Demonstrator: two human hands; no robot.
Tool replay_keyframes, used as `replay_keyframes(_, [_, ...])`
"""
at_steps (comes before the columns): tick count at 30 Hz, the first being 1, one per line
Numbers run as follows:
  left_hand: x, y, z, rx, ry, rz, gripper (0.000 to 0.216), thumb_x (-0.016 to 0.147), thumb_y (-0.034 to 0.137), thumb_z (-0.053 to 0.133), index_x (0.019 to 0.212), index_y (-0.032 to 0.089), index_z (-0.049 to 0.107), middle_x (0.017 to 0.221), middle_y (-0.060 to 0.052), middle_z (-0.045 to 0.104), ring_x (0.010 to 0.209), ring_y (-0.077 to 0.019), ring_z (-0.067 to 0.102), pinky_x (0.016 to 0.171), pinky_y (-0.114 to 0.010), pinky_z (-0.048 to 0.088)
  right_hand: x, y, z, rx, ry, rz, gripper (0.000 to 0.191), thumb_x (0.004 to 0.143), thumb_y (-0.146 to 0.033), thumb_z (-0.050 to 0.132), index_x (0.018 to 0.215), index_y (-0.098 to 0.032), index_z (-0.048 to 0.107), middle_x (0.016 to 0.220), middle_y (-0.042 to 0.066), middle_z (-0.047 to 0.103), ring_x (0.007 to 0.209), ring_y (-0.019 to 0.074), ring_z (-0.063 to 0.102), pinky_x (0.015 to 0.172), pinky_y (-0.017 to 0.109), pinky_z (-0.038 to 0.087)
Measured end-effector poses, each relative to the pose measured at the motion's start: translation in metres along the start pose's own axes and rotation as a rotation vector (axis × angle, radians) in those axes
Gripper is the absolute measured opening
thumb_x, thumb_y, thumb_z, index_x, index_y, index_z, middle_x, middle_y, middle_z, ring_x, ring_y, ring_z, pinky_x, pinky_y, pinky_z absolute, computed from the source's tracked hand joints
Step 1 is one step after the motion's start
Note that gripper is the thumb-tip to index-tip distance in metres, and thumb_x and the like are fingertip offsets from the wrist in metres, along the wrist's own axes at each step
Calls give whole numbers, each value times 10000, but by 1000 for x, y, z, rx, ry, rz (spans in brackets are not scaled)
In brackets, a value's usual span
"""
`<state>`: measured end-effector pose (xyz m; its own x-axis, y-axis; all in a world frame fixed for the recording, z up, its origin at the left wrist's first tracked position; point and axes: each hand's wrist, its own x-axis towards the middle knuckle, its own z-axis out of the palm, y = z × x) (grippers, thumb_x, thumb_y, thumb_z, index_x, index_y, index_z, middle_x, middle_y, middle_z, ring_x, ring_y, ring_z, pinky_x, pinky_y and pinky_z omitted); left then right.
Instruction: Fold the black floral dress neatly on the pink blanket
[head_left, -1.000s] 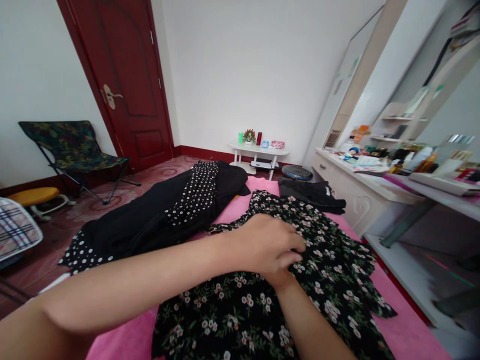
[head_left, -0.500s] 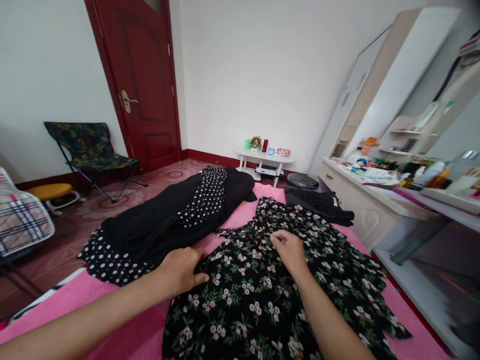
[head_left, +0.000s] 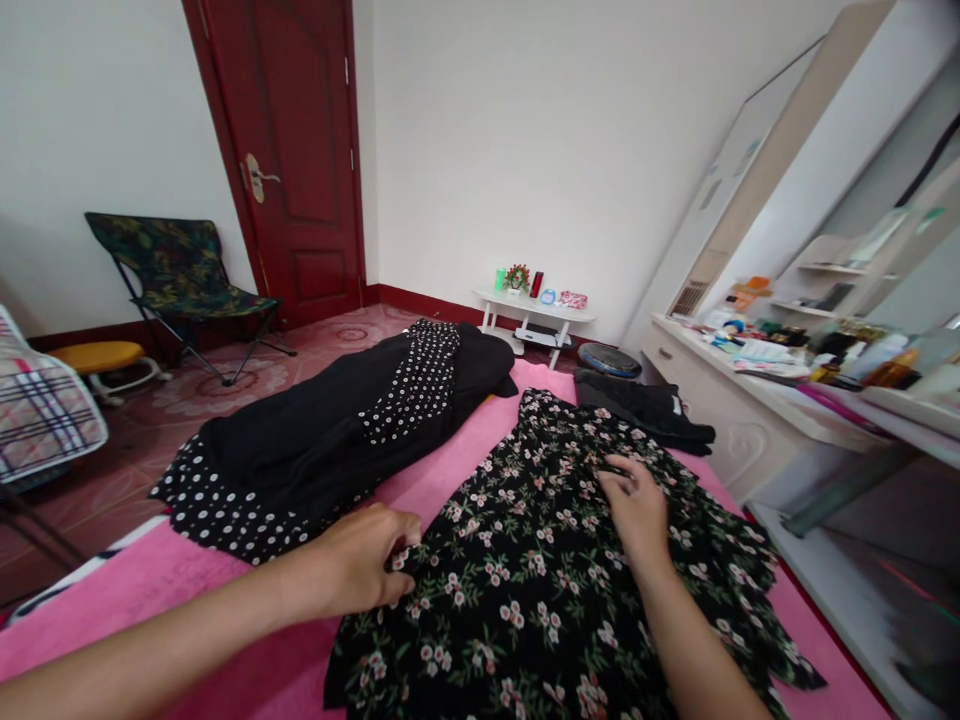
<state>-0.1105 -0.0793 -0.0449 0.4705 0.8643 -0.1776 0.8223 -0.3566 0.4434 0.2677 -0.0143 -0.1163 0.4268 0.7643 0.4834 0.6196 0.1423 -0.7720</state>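
Note:
A black garment with small pink and white flowers (head_left: pixel 525 560) lies spread on a pink bed cover (head_left: pixel 442 480). At its left edge, my left hand (head_left: pixel 367 560) has thumb and fingers closed on the cloth. My right hand (head_left: pixel 637 505) rests over the upper middle of the same garment, its thumb and index finger apart and nothing visible held between them. Left of it lies a long black garment with white-dotted parts (head_left: pixel 300 430), folded over itself. Folded dark clothing (head_left: pixel 645 405) sits beyond the floral garment on the right.
A dressing table (head_left: pixel 720 390) crowded with bottles stands along the right side. Farther off are a low white table (head_left: pixel 536 305) and a round dark object (head_left: pixel 609 360) on the floor. A camouflage folding chair (head_left: pixel 187 265) and yellow stool (head_left: pixel 97 356) stand left, near a red door (head_left: pixel 292 150).
My right hand has moved right across the floral garment, and its fingers have spread. A loose strip of cloth past the garment's left edge is gone from there. My left hand has closed on the edge.

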Motion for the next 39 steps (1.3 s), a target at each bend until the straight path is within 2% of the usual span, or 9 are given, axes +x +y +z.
replay_keyframes(2, [-6,2,-1,-12,-14,14,158,678,307,576,812,224,567,767,22,592,707,-156,537,605,-235,341,0,-9,14,-200,-203,-130,361,737,-395,582,1008,-164,639,1163,133,563,1099,274,534,963,459,417])
replay_keyframes(6, [-16,4,-2,-41,-49,46,147,675,309,588,793,228,553,770,31,586,702,-152,526,593,-233,326,3,-19,32,-604,-258,-150,441,815,-515,514,1055,-172,654,1330,162,462,1312,360,299,1011,596,268])
replay_keyframes(10, [-25,10,-3,-28,-46,52,102,688,273,561,780,231,550,768,30,595,699,-157,534,608,-243,341,14,-26,37,-739,-381,-234,252,818,-382,537,879,-169,658,1242,129,551,1212,316,438,1017,565,240])
replay_keyframes(15, [-28,14,-9,-35,49,47,207,654,107,454,804,217,543,881,4,619,849,-176,563,754,-261,376,40,-39,32,-599,-277,-99,252,824,-382,454,800,-179,602,737,71,647,748,211,603,760,320,415])
replay_keyframes(20, [-25,1,-6,-225,5,-38,67,762,203,452,787,195,514,721,25,583,699,-146,551,643,-243,382,53,-35,29,-274,-204,12,234,689,-411,546,637,-183,572,669,46,632,652,191,573,623,269,383])
replay_keyframes(23, [-28,6,-6,-344,-54,-29,138,813,316,483,792,187,527,691,37,569,654,-125,534,597,-222,375,55,-32,28,-227,-209,31,233,645,-412,568,619,-181,577,643,38,629,630,192,579,600,267,390])
replay_keyframes(32, [-48,89,-20,-374,-120,100,334,791,412,573,1095,282,624,1023,-5,645,890,-176,589,774,-256,473,80,-41,-9,-106,-98,3,266,627,-422,617,692,-164,612,755,71,677,736,213,637,653,258,423])
replay_keyframes(35, [-35,105,3,-398,-166,246,289,782,354,605,1051,262,659,959,-8,679,820,-165,615,722,-229,480,79,-30,-25,-205,-97,-13,250,657,-413,609,714,-170,617,766,65,679,778,215,643,671,257,425])
replay_keyframes(39, [6,110,77,-412,-337,476,177,767,255,618,920,227,701,805,14,698,684,-129,622,590,-186,459,60,-9,-39,-504,-140,-3,238,723,-416,567,773,-194,637,811,68,682,807,221,635,672,269,417])
